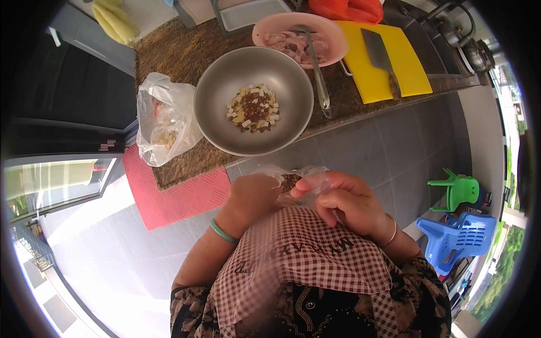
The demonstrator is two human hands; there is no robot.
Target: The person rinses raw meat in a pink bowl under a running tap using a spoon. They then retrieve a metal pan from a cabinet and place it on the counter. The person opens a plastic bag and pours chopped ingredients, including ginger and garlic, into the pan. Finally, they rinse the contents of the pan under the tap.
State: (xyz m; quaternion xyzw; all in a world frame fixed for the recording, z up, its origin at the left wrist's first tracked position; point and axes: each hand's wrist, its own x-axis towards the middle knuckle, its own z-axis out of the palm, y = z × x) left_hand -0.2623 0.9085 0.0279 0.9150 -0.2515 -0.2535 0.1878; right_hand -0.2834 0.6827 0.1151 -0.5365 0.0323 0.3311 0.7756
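Note:
In front of my apron, a clear plastic bag (310,171) with small dark brown pieces (290,182) inside is held up near the counter's edge. My left hand (255,192) is closed around one side of the bag. On its other side, the fingers of my right hand (353,200) pinch the thin plastic. Just beyond my hands sits a wide metal bowl (219,80). A small heap of white cubes (258,88), pale yellowish pieces (239,116) and brown bits (255,107) lies at its bottom.
A white plastic bag (169,122) touches the bowl's left side. Behind are a pink basin (340,44) of raw meat with a metal ladle (319,80), and a cleaver (378,50) on a yellow cutting board (405,55). A red mat (177,207) lies on the floor below the granite counter (169,50).

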